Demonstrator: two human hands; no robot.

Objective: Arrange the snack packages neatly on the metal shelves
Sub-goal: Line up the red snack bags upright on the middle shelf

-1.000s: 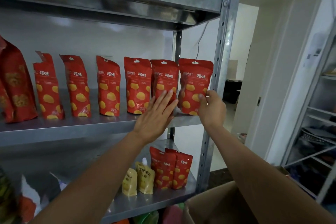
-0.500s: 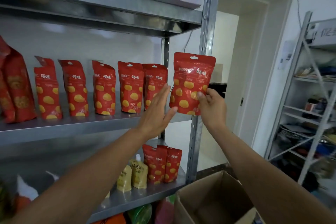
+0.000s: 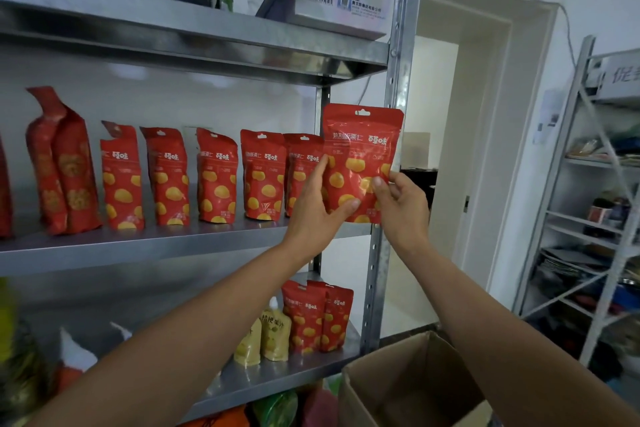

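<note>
1. Snack package [image 3: 362, 156] was held upright in the air, just in front of the middle shelf [image 3: 138, 250], at its right end.
2. L hand [image 3: 311, 215] pinched its lower-left edge, thumb on front.
3. R hand [image 3: 401, 211] pinched the lower-right, thumb on front.
4. Five matching packs [image 3: 216, 177] stood in a row on that shelf.

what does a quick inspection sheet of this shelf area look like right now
surface: middle shelf, metal, level
job's things: held pouch raised off the shelf at its right end; row of pouches, five, upright
clutter: cardboard box open, lower right
hands: left hand and right hand each pinch the held pouch low down
cables: wire down the wall by the doorway
surroundings: second rack at right, loaded
</note>
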